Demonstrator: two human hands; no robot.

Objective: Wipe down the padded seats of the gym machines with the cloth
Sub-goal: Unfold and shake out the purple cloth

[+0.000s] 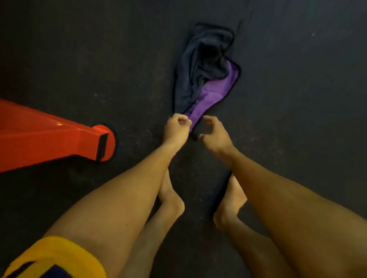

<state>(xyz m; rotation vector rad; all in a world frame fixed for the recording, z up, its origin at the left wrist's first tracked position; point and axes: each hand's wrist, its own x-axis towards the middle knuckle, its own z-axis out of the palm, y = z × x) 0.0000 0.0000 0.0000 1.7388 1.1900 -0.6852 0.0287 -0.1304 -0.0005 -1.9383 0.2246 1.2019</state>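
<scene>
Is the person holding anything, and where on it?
The left hand pinches the cloth at its near corner; the right hand hovers beside it, gripping nothing.

The red machine frame [37, 134] runs out past the left edge, and the bottom edge cuts the yellow sleeve [61, 260]. The left hand [176, 129] hides the cloth [201, 75] corner it pinches. Whether the right hand [216, 134] touches the cloth's dark tail cannot be told. The forearms cover part of the bare feet [233, 200]
</scene>
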